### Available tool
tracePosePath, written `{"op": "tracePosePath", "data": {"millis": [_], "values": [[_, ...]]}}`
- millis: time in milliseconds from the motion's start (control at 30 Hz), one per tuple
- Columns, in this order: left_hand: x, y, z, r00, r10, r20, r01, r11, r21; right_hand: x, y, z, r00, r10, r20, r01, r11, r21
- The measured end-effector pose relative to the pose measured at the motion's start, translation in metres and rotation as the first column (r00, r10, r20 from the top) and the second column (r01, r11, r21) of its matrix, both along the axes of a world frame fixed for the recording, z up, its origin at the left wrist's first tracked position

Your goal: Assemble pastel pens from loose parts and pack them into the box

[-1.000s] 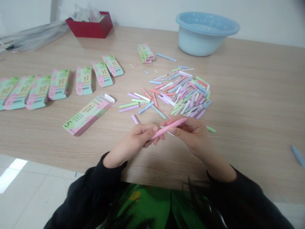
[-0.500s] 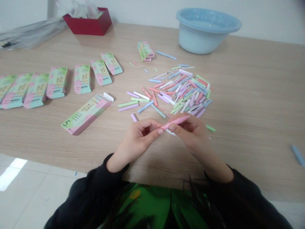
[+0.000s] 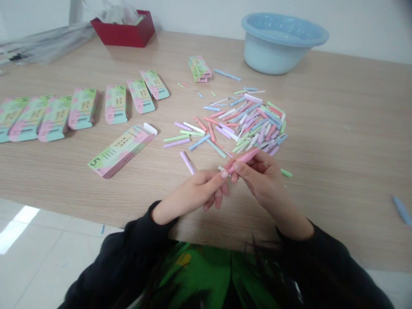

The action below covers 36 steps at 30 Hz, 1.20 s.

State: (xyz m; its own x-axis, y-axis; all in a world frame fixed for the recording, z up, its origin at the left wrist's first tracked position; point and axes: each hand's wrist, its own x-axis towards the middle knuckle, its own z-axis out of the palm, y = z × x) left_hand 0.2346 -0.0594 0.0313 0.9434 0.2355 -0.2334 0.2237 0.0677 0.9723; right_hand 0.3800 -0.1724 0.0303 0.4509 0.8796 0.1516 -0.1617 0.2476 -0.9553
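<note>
Just above the table's near edge, both hands meet on a pink pen [image 3: 243, 158]. My right hand [image 3: 259, 177] is closed around its barrel. My left hand [image 3: 199, 193] pinches the pen's near end between thumb and fingertips. A purple pen piece [image 3: 187, 162] lies on the wooden table [image 3: 337, 137] just left of my hands. Beyond my hands spreads a pile of pastel pen parts [image 3: 246, 122] in pink, green, blue, purple and white. An open pastel box [image 3: 121, 149] marked with a 5 lies to the left of my hands.
Several closed pastel boxes [image 3: 83, 109] lie in a row at the left, and a small stack of boxes [image 3: 199, 68] sits farther back. A light blue basin [image 3: 283, 42] stands at the back right, a red tray [image 3: 124, 29] at the back left. A blue pen [image 3: 402, 210] lies near the right edge.
My hands have drawn closer together, and less of the pink pen shows between them. The view has shifted slightly, and a purple piece is now more exposed beside my left hand.
</note>
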Motion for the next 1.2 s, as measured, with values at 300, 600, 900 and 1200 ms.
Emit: {"op": "tracePosePath", "data": {"millis": [300, 600, 900, 1200], "values": [[-0.008, 0.008, 0.003, 0.976, 0.153, 0.154, -0.145, 0.987, -0.063, -0.001, 0.001, -0.002, 0.999, 0.048, -0.014, -0.046, 0.995, 0.087], [-0.004, 0.005, 0.000, 0.949, 0.256, 0.184, -0.237, 0.964, -0.120, -0.006, 0.003, -0.004, 1.000, 0.000, -0.027, 0.000, 1.000, 0.006], [-0.003, 0.005, -0.002, 0.938, 0.316, 0.144, -0.298, 0.945, -0.131, -0.007, 0.003, -0.012, 0.999, -0.005, -0.034, 0.005, 1.000, -0.006], [-0.008, 0.010, 0.004, 0.996, 0.087, 0.038, -0.076, 0.972, -0.223, -0.005, 0.005, -0.011, 0.989, -0.105, 0.101, 0.108, 0.994, -0.024]]}}
